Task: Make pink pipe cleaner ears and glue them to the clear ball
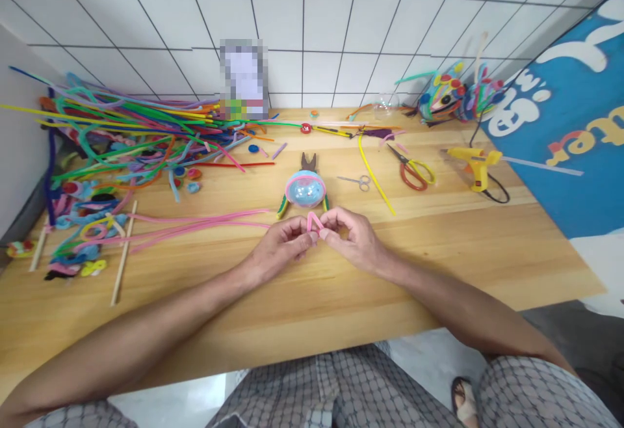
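Note:
My left hand (285,246) and my right hand (350,236) meet at the middle of the wooden table (341,298), both pinched on a short pink pipe cleaner (314,221) bent into a peak between the fingertips. Just beyond them lies a clear ball (305,188) with blue inside and a pink ring around it, resting on pliers (308,162) with green-yellow handles. Long pink pipe cleaners (195,223) stretch left from my hands.
A big heap of coloured pipe cleaners (121,135) fills the left side, with wooden sticks (123,255). To the right lie small scissors (358,181), red-handled scissors (412,171), a yellow glue gun (475,164) and finished pipe-cleaner figures (455,96) by the tiled wall.

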Motion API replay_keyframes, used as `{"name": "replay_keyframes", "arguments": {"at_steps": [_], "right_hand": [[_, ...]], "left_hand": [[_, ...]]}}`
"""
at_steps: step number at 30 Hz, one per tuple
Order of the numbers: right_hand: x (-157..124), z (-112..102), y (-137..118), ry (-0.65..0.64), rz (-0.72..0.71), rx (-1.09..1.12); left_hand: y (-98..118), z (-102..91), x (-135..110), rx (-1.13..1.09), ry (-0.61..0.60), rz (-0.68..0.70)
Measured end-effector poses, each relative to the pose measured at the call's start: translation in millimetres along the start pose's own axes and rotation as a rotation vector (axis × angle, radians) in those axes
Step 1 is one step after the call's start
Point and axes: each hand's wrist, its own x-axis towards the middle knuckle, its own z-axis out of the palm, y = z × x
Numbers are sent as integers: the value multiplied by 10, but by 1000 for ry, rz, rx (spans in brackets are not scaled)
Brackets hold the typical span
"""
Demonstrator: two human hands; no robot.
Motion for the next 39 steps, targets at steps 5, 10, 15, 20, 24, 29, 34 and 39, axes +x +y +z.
{"name": "replay_keyframes", "arguments": {"at_steps": [5, 10, 15, 20, 24, 29, 34, 39], "right_hand": [[-33, 0, 44, 10, 25, 11], [-42, -36, 42, -61, -38, -1], [-42, -37, 70, -20, -242, -98], [-69, -8, 64, 37, -160, -147], [-89, 10, 54, 50, -42, -108], [-99, 46, 47, 8, 37, -61], [-119, 93, 32, 6, 34, -73], [-140, 123, 28, -11, 2, -137]], "left_hand": [[65, -3, -8, 49, -58, -62], [94, -14, -4, -143, -6, -171], [100, -32, -23, -366, -20, -310], [-21, -77, -110, -384, 35, -224], [-121, -102, -215, -126, 151, 3], [-156, -86, -242, 7, 192, 162], [-158, -78, -214, -7, 191, 178], [-141, -87, -242, -12, 166, 179]]}}
